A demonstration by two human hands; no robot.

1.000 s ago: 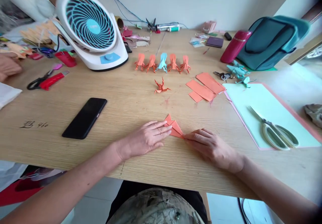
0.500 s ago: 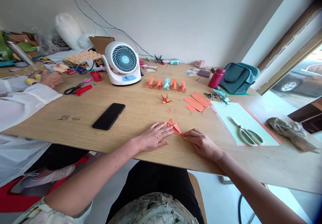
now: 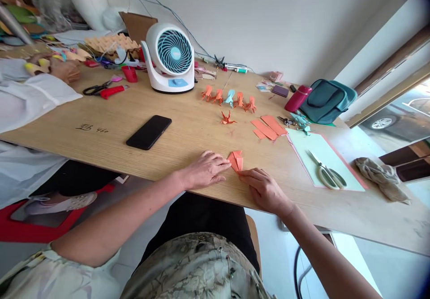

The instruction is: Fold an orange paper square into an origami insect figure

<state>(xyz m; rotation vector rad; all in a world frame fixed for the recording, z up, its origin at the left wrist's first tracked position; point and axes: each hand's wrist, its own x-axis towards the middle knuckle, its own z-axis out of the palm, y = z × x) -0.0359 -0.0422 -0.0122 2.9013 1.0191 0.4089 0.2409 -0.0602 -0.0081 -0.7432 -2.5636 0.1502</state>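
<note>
A small piece of folded orange paper (image 3: 236, 160) lies flat on the table with creased flaps showing. My left hand (image 3: 206, 171) rests palm down beside it, fingers stretched out, the fingertips at the paper's left edge. At the paper's lower tip, the fingers of my right hand (image 3: 264, 188) are closed together on it. Beyond the hands sits a red-orange folded paper figure (image 3: 227, 118). Farther back stands a row of folded paper figures, several orange ones (image 3: 239, 99) and a light blue one (image 3: 230, 97).
Orange paper strips (image 3: 268, 127) lie to the right. Scissors (image 3: 327, 172) rest on pale green sheets (image 3: 302, 149). A black phone (image 3: 149, 132) lies left, a white fan (image 3: 171, 54) behind it. Another person's hand (image 3: 65, 69) is at the far left.
The folded paper has turned, its narrow tip now pointing toward me. My left fingers have slid off its top to its left edge. My head view has tilted and shifted.
</note>
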